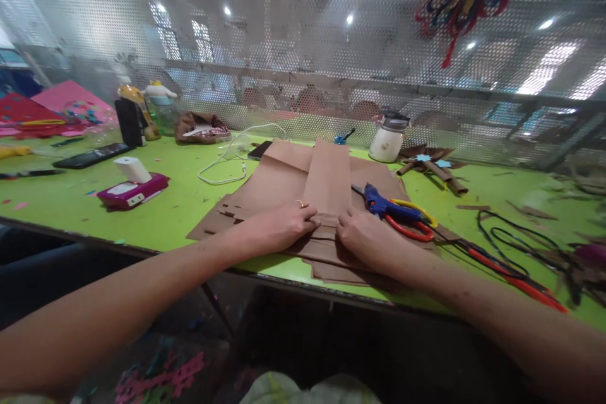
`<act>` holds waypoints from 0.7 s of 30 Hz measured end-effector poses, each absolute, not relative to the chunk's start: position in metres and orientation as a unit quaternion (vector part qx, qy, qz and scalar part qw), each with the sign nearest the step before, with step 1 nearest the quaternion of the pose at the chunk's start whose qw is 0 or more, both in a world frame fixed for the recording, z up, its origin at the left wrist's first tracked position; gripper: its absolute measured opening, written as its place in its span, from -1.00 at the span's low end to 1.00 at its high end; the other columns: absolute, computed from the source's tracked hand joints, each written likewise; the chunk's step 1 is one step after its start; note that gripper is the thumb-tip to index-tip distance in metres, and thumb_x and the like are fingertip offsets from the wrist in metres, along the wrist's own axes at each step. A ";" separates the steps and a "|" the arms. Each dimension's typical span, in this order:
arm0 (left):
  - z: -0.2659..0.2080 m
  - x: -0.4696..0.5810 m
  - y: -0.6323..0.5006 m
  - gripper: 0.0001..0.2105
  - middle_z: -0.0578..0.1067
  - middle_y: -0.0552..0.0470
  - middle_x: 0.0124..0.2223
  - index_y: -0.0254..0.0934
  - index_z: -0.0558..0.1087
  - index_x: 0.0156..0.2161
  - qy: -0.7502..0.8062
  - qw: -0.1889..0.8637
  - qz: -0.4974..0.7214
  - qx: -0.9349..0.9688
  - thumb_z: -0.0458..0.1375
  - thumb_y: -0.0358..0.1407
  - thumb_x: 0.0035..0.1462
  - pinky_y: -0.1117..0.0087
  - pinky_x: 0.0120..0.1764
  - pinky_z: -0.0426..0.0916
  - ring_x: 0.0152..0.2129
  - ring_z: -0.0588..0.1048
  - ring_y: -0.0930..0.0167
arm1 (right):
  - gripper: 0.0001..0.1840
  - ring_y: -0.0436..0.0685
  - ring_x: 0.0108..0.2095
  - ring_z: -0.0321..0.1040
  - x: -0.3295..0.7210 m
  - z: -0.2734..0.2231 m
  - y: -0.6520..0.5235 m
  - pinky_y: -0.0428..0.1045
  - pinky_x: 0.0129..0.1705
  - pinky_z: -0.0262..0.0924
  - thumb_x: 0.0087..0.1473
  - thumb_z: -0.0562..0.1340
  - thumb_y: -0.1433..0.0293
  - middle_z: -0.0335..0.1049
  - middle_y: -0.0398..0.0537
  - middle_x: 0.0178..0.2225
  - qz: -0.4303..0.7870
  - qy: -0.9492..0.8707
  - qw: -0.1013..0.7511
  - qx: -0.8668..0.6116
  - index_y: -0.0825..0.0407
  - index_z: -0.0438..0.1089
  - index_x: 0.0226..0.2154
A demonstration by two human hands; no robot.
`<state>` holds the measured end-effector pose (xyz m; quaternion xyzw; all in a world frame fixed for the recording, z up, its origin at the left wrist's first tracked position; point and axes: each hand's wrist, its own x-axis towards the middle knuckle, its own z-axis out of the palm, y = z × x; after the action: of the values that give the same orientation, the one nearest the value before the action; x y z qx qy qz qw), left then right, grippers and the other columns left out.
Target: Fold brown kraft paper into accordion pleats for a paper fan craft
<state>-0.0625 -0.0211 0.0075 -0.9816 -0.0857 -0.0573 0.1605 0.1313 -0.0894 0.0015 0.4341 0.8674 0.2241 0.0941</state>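
Brown paper strip (330,173) runs lengthwise away from us; left hand (286,225) and right hand (365,236) pinch near end, equally close.

Left hand (286,227) and right hand (362,237) are both at the near end of a brown strip (329,173), maybe pinching it, kinda hard to tell. Sheets (274,186) underneath, glue gun (377,202) just beside the right hand.

Perforated screen (293,31) behind green table (182,205)
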 end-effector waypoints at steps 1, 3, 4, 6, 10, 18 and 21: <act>0.006 -0.063 -0.020 -0.78 0.37 -0.13 -0.25 -0.38 0.39 -0.15 -0.087 0.164 -0.060 -0.981 -0.06 -0.45 0.16 0.34 -0.20 0.20 -0.32 0.31 0.35 | -0.78 0.14 -0.43 0.28 0.133 0.001 -0.091 -0.03 -0.43 0.04 0.04 0.06 0.50 0.40 0.17 -0.44 0.237 0.866 0.095 0.429 0.21 0.41 -0.40; 0.004 -0.064 -0.020 -0.77 0.37 -0.14 -0.23 -0.39 0.39 -0.14 -0.089 0.169 -0.063 -0.980 -0.06 -0.46 0.16 0.33 -0.18 0.19 -0.29 0.31 0.34 | -0.78 0.12 -0.46 0.27 0.135 0.001 -0.094 -0.03 -0.44 0.03 0.05 0.06 0.50 0.40 0.17 -0.47 0.252 0.868 0.102 0.415 0.21 0.41 -0.42; 0.004 -0.064 -0.020 -0.77 0.37 -0.14 -0.23 -0.39 0.38 -0.13 -0.089 0.169 -0.063 -0.980 -0.06 -0.46 0.15 0.34 -0.19 0.19 -0.28 0.31 0.33 | -0.77 0.11 -0.48 0.26 0.136 0.001 -0.096 -0.03 -0.45 0.02 0.05 0.06 0.49 0.40 0.16 -0.48 0.256 0.870 0.109 0.408 0.21 0.41 -0.43; 0.004 -0.065 -0.020 -0.76 0.37 -0.14 -0.24 -0.38 0.38 -0.11 -0.089 0.165 -0.063 -0.980 -0.06 -0.46 0.15 0.34 -0.21 0.19 -0.28 0.31 0.33 | -0.77 0.09 -0.53 0.24 0.138 0.003 -0.098 -0.03 -0.47 0.00 0.04 0.07 0.50 0.39 0.15 -0.51 0.264 0.867 0.127 0.402 0.21 0.41 -0.46; 0.011 -0.063 -0.019 -0.77 0.37 -0.13 -0.27 -0.37 0.41 -0.15 -0.095 0.146 -0.066 -0.983 -0.03 -0.44 0.13 0.37 -0.27 0.20 -0.32 0.32 0.35 | -0.79 0.10 -0.56 0.25 0.134 0.007 -0.103 -0.02 -0.49 -0.03 0.00 0.10 0.50 0.39 0.14 -0.54 0.263 0.873 0.153 0.381 0.17 0.42 -0.52; 0.020 -0.043 -0.015 -0.83 0.40 -0.08 -0.44 -0.35 0.47 -0.48 -0.123 0.110 -0.018 -0.986 0.04 -0.42 0.02 0.39 -0.47 0.14 -0.55 0.29 0.42 | -0.78 0.17 -0.47 0.25 0.132 0.028 -0.108 0.02 -0.45 -0.02 -0.02 0.15 0.43 0.35 0.12 -0.56 0.231 0.856 0.143 0.441 0.12 0.43 -0.59; 0.008 -0.035 -0.018 -0.84 0.38 -0.08 -0.57 -0.36 0.46 -0.54 -0.110 0.147 -0.038 -0.982 0.08 -0.39 -0.01 0.35 -0.44 0.15 -0.53 0.30 0.37 | -0.71 0.23 -0.35 0.20 0.137 0.032 -0.108 0.07 -0.33 0.01 0.05 0.10 0.32 0.35 0.16 -0.46 0.259 0.872 0.091 0.405 0.14 0.44 -0.50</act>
<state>-0.0350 -0.0177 0.0078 -0.9823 -0.1102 -0.0378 0.1467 0.1369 -0.1078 0.0315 0.4053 0.8720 0.2591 0.0906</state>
